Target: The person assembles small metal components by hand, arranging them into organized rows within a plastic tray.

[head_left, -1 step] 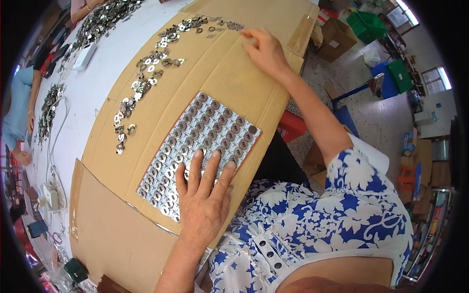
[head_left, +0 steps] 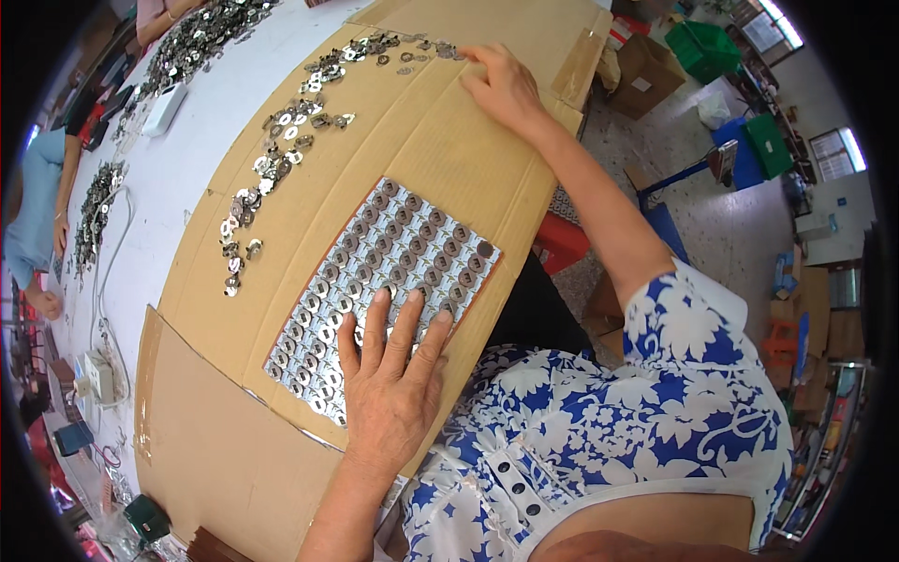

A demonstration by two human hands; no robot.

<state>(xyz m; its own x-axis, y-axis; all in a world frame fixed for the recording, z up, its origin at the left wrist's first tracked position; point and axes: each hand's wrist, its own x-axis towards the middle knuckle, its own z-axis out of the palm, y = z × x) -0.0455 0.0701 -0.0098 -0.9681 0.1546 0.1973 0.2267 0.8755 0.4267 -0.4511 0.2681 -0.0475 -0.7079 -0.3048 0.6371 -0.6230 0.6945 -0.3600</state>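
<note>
A flat rectangular tray (head_left: 309,295) filled with rows of small round metal parts lies on a big sheet of brown cardboard (head_left: 449,150). My left hand (head_left: 389,393) rests flat on the tray's near end, palm down, fingers spread, holding nothing. My right hand (head_left: 506,84) is stretched out to the cardboard's far end. Its fingertips touch the end of a curved trail of loose metal parts (head_left: 281,159). Whether it pinches one of them is hidden by the fingers.
The cardboard covers a white table (head_left: 178,187) bearing further heaps of metal parts (head_left: 192,42) and a white cable. Another person in a light blue top (head_left: 37,206) works at the left edge. Cardboard boxes and green crates (head_left: 702,47) stand on the floor at right.
</note>
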